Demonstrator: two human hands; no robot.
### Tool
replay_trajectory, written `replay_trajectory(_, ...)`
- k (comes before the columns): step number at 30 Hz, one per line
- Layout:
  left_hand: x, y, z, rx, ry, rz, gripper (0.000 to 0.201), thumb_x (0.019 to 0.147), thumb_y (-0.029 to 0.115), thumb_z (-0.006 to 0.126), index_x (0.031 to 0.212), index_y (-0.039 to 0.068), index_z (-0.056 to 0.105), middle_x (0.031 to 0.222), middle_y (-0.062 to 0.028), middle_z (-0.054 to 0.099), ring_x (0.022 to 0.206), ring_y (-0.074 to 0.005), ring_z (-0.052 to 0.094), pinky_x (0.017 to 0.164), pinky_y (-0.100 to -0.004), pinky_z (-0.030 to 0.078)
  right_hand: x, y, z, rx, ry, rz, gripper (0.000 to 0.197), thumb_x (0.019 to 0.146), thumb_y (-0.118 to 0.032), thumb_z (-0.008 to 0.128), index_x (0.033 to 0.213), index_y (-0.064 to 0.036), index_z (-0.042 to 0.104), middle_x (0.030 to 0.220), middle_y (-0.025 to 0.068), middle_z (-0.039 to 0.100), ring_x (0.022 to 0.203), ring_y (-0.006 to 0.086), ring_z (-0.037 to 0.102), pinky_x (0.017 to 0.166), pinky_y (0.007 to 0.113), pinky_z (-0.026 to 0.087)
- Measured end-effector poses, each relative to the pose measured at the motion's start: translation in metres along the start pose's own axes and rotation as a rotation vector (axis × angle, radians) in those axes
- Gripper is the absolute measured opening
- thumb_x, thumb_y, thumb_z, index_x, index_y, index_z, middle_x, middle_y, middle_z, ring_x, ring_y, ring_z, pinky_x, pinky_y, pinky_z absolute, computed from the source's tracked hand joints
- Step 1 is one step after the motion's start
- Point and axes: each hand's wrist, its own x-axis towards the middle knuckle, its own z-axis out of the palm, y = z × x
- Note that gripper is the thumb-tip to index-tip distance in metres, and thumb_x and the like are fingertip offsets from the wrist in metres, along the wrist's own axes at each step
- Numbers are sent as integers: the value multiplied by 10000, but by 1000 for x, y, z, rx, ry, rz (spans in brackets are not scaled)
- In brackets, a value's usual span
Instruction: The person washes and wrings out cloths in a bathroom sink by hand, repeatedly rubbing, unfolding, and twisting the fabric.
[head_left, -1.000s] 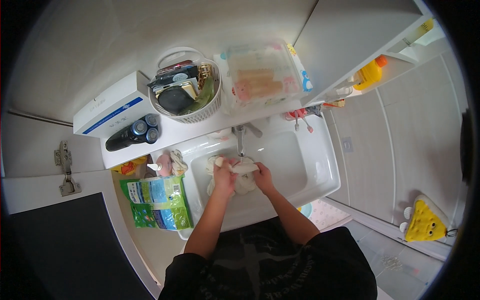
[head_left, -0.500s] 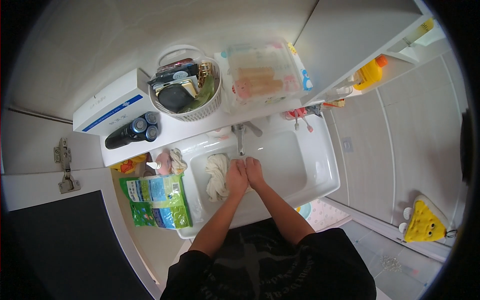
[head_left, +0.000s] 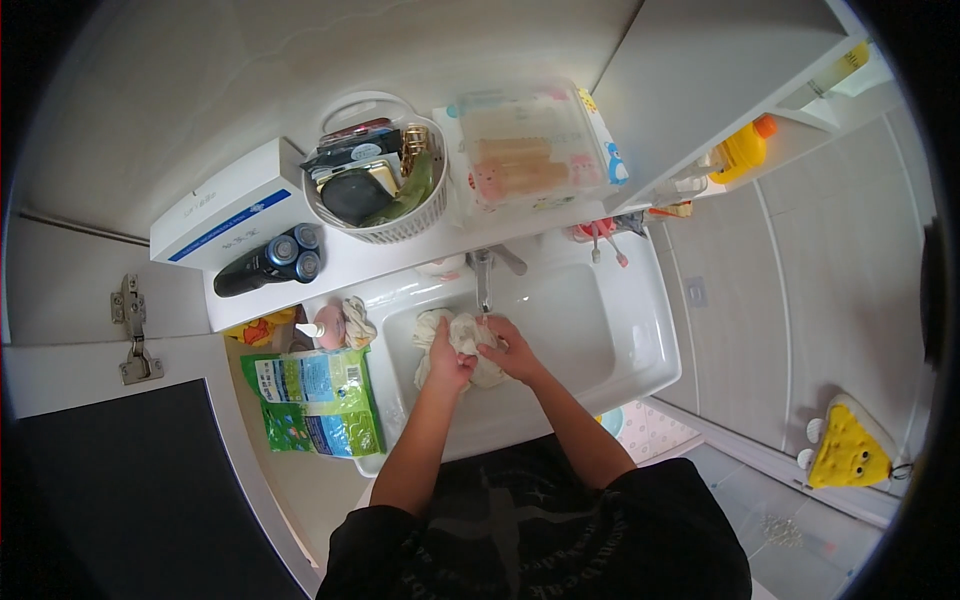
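Observation:
Over the white sink (head_left: 580,345), my left hand (head_left: 448,362) and my right hand (head_left: 513,352) hold a bunched cream-white cloth (head_left: 466,333) between them, just below the faucet (head_left: 483,280). The left thumb points up along the cloth's left side, and the right fingers curl onto its other side. More cream-white fabric (head_left: 424,325) lies in the basin behind and left of my left hand; I cannot tell whether it is the same piece. Part of the cloth hangs below my hands.
Left of the basin are a pink pump bottle (head_left: 328,327), a crumpled cloth (head_left: 357,322) and a green-blue package (head_left: 315,400). The shelf behind holds an electric shaver (head_left: 270,262), a white box (head_left: 230,205), a filled basket (head_left: 400,225) and a clear bin (head_left: 530,140). Toothbrushes (head_left: 605,240) stand at the sink's back right.
My hands were close together with backs up, hiding what they held. Now they have turned and parted slightly, and the bunched cloth shows between them.

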Motion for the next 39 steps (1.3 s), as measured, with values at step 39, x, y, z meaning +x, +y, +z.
replay_trajectory(39, 2, -22, -12, 882, 294, 597, 410, 1021, 388, 498, 989, 26, 689, 857, -133, 677, 799, -237, 643, 728, -363, 491, 32, 5, -7, 404, 442, 742, 416, 1022, -406, 486, 877, -49, 640, 667, 26, 579, 568, 98, 503, 524, 280, 416)
